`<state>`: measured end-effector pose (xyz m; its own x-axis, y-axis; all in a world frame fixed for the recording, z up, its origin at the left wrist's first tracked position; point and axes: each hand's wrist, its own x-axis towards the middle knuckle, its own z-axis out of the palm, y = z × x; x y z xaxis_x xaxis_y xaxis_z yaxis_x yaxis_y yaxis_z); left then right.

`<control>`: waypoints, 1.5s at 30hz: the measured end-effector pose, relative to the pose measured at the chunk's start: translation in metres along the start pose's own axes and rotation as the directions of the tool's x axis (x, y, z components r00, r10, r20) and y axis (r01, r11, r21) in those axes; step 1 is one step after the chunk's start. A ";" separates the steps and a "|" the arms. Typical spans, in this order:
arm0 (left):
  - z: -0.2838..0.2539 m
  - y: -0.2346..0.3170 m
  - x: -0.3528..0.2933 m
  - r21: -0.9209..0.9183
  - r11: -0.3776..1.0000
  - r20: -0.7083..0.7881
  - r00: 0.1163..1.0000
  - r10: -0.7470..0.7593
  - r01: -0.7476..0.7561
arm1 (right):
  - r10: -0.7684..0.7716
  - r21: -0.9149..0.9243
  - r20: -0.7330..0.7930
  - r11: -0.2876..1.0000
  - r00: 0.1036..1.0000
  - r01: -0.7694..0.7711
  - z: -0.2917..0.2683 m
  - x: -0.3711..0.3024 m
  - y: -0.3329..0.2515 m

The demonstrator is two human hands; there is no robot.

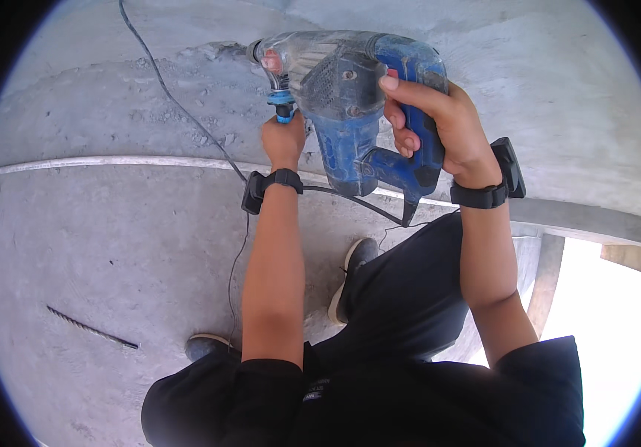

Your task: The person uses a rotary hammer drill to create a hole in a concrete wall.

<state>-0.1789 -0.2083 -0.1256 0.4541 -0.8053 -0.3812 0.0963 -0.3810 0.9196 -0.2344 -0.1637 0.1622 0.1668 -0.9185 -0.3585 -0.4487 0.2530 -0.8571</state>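
Note:
A dusty blue and grey rotary hammer drill (343, 104) is held up in front of me, its chuck end pointing left toward the rough wall. My left hand (283, 141) is closed round the blue and black side handle (282, 104) below the chuck. On the right, my right hand (439, 123) grips the rear handle, thumb on its upper part and fingers curled round it. A black power cord (358, 200) runs from the foot of that handle to the left, behind my left wrist. Whether a bit sits in the chuck I cannot tell.
A long spiral drill bit (91, 327) lies on the concrete floor at the lower left. A white pipe (90, 162) runs along the wall's foot. Chipped concrete rubble (186, 112) lies above it, crossed by a thin cable (164, 86). A bright opening (596, 320) is at right.

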 end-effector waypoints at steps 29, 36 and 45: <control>-0.008 -0.003 -0.003 0.006 1.000 0.019 0.999 -0.027 0.027 | -0.010 0.061 0.021 0.998 1.000 0.008 0.002 -0.008 0.009; -0.005 -0.007 -0.006 0.012 0.999 0.052 0.998 0.044 -0.045 | -0.040 0.029 -0.010 0.999 0.999 0.040 0.000 -0.018 0.014; -0.041 0.000 -0.020 0.189 0.982 0.006 1.000 0.017 -0.018 | -0.038 0.144 0.009 0.989 0.999 0.036 0.010 -0.042 0.024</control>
<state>-0.1521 -0.1732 -0.1143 0.4500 -0.8145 -0.3662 -0.0812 -0.4457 0.8915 -0.2430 -0.1162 0.1526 0.1918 -0.9247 -0.3288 -0.3114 0.2604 -0.9139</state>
